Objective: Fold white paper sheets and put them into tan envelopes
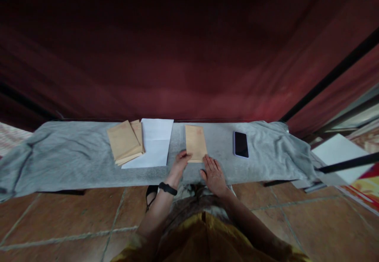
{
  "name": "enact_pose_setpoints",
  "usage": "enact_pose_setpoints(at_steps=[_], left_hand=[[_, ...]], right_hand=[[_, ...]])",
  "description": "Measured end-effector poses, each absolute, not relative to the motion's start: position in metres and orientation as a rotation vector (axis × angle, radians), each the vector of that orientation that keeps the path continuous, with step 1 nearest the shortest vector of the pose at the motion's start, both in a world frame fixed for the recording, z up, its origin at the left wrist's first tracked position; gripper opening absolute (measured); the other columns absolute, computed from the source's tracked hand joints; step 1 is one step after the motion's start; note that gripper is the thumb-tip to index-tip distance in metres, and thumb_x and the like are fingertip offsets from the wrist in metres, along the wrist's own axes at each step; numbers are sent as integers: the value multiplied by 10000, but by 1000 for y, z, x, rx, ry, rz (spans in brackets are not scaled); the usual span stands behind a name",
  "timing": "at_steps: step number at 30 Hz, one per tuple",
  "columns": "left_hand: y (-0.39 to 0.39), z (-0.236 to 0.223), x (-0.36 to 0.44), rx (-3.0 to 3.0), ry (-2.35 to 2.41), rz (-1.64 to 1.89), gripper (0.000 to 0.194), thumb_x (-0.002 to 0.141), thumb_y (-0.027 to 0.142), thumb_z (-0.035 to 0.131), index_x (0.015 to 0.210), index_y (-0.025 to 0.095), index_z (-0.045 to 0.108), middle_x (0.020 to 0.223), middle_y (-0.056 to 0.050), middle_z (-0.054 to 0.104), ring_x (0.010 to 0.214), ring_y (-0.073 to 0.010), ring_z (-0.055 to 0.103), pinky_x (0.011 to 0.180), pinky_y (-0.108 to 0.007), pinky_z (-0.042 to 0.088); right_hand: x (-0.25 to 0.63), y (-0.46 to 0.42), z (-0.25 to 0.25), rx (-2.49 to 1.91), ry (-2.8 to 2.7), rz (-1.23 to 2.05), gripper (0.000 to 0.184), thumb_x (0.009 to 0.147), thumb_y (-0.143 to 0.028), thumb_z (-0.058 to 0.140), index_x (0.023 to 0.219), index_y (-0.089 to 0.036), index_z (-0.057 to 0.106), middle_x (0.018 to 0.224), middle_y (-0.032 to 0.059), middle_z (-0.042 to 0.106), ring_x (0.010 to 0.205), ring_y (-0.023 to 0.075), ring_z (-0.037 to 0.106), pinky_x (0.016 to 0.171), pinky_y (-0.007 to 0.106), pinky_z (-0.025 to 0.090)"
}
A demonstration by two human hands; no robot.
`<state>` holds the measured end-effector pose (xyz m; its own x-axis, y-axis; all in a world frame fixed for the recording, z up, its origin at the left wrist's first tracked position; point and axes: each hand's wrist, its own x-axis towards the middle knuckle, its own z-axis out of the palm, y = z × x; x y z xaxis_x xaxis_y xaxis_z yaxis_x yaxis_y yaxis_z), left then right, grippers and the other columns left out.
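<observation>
A brown paper envelope [196, 141] with a faint reddish mark lies upright in front of me on the grey cloth. At its lower left corner, my left hand [179, 165] has thumb and fingers closed on the edge. My right hand [214, 173] lies flat by the lower right corner, fingers stretched out and the tips touching the paper. A black band circles my left wrist. To the left, several more brown envelopes [122, 139] form a loose, fanned pile, partly on top of white paper sheets [155, 143].
A phone [241, 145] with a dark screen and pale purple case rests on the cloth-covered narrow table [74, 151], to the right. Behind hangs a dark red curtain [183, 76]. Black bars [334, 74] slant at both sides, and a white board [340, 155] stands low at right.
</observation>
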<state>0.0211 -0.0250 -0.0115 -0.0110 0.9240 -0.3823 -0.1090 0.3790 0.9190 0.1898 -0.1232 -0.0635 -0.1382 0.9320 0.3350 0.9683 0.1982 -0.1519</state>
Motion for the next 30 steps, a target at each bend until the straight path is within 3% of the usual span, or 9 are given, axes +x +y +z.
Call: enact_pose_setpoints(at_steps=[6, 9, 12, 15, 17, 19, 23, 26, 30], left_hand=[[-42, -13, 43, 1031, 1277, 1077, 266, 708, 178, 704, 973, 175, 717, 1007, -78, 774, 931, -224, 698, 887, -353, 534], [-47, -3, 49, 1248, 1315, 1069, 282, 773, 156, 654, 1045, 193, 721, 1020, -71, 770, 940, -227, 697, 924, -368, 529], [-54, 7, 55, 1532, 1259, 1016, 301, 860, 217, 633, 1150, 211, 715, 1033, -73, 756, 931, -222, 694, 919, -371, 538], [-57, 8, 58, 1637, 1153, 1047, 316, 914, 322, 631, 1208, 227, 701, 1222, -97, 693, 1164, -235, 640, 1029, -380, 502], [-58, 1, 56, 1614, 1220, 1086, 367, 918, 361, 638, 1256, 224, 673, 1354, -110, 616, 1297, -243, 562, 1094, -391, 460], [-57, -9, 52, 1480, 1344, 1068, 473, 904, 381, 653, 1338, 198, 612, 1291, -122, 637, 1216, -244, 608, 1047, -401, 490], [-55, -24, 42, 1107, 1289, 963, 637, 845, 426, 692, 1392, 133, 551, 879, -48, 706, 792, -200, 676, 772, -351, 548], [-54, -25, 39, 1023, 1240, 982, 652, 748, 429, 770, 1307, 134, 613, 723, 3, 678, 653, -170, 630, 665, -304, 508], [-52, -22, 38, 1058, 1262, 1034, 596, 722, 405, 777, 1248, 155, 648, 664, 29, 661, 615, -153, 608, 639, -280, 479]], right_hand=[[180, -114, -51, -1902, -2003, -14, 525, 1027, -301, 449, 1516, -111, 473, 1532, 158, 527, 1401, 282, 501, 1175, 458, 356], [178, -104, -39, -1942, -1927, 81, 506, 1024, -312, 452, 1486, -115, 511, 1499, 179, 557, 1365, 308, 530, 1139, 467, 398], [179, -94, -30, -1837, -1696, 436, 463, 1013, -322, 446, 1405, -123, 590, 1427, 200, 611, 1313, 321, 567, 1125, 467, 414], [180, -85, -27, -1712, -1486, 710, 448, 1039, -409, 371, 1215, -162, 700, 1180, 179, 737, 1096, 296, 686, 977, 432, 521], [179, -81, -28, -1683, -1440, 786, 560, 1060, -499, 264, 1080, -189, 731, 991, 131, 773, 896, 250, 725, 817, 375, 574], [175, -80, -29, -1608, -1348, 929, 654, 1042, -609, 234, 991, -194, 736, 893, 106, 773, 784, 223, 718, 723, 345, 582], [169, -84, -32, -1431, -1098, 1270, 692, 906, -802, 408, 874, -190, 731, 801, 99, 762, 703, 225, 694, 672, 362, 579], [167, -90, -32, -1312, -923, 1441, 644, 830, -797, 556, 862, -174, 716, 812, 105, 759, 681, 212, 672, 665, 355, 566], [167, -95, -30, -1242, -874, 1483, 580, 861, -716, 584, 942, -154, 701, 893, 130, 765, 730, 210, 685, 704, 358, 568]])
